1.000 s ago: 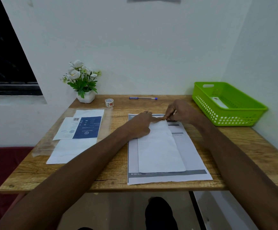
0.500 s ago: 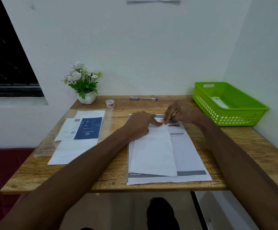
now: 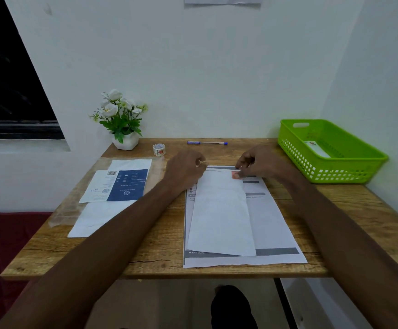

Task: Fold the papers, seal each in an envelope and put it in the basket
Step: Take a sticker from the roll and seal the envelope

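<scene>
Wooden desk [image 3: 160, 248], envelope [image 3: 221, 214] under hands

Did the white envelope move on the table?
Yes. The white envelope swung: its near end slid left over the printed sheet, toward that sheet's left edge.

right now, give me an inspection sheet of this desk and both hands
surface: wooden table, wood grain visible.
job's things: white envelope lies on a printed sheet, top end under the hands; green basket at the right rear holds one item.
clutter: papers with a blue leaflet on the left, tape roll, pen, potted flowers.
grippers: left hand has curled fingers at the envelope's top left corner; right hand pinches its top edge.
cables: nothing seen.
surroundings: white walls, dark window at the left.
</scene>
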The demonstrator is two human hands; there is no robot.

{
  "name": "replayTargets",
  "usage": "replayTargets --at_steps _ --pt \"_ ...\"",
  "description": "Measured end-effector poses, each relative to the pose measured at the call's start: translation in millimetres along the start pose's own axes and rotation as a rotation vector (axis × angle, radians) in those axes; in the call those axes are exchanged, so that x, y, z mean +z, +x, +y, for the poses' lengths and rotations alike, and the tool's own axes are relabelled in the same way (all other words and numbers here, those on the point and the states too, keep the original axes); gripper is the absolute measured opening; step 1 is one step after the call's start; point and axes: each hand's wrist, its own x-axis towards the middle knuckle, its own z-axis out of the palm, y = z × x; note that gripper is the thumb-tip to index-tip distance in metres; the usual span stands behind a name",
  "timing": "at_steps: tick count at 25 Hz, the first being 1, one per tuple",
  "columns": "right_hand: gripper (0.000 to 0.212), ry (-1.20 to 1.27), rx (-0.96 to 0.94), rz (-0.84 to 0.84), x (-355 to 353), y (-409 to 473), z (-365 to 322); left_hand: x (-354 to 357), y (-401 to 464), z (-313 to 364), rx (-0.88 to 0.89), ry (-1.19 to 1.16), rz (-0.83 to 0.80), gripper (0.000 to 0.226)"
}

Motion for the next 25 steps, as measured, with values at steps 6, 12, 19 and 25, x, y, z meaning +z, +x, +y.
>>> replayTargets --at_steps 6,12,19,25 --pt "0.031 0.066 -0.004 -0.098 3.5 5.4 4.8 0.9 2.8 -3.3 0.032 0.055 -0.079 0.037" --pt "0.037 0.257 -0.021 -0.150 4.1 7.3 9.6 3.4 5.3 -5.3 0.040 -0.026 -0.145 0.032" --pt "0.037 0.481 -0.043 -0.103 1.7 11.5 12.0 -8.2 6.6 -9.8 -0.085 -0.529 -0.330 0.022" --pt "0.051 0.558 0.074 -0.178 -3.4 3.6 3.4 -13.5 12.2 -11.6 -0.200 -0.848 -0.267 0.026"
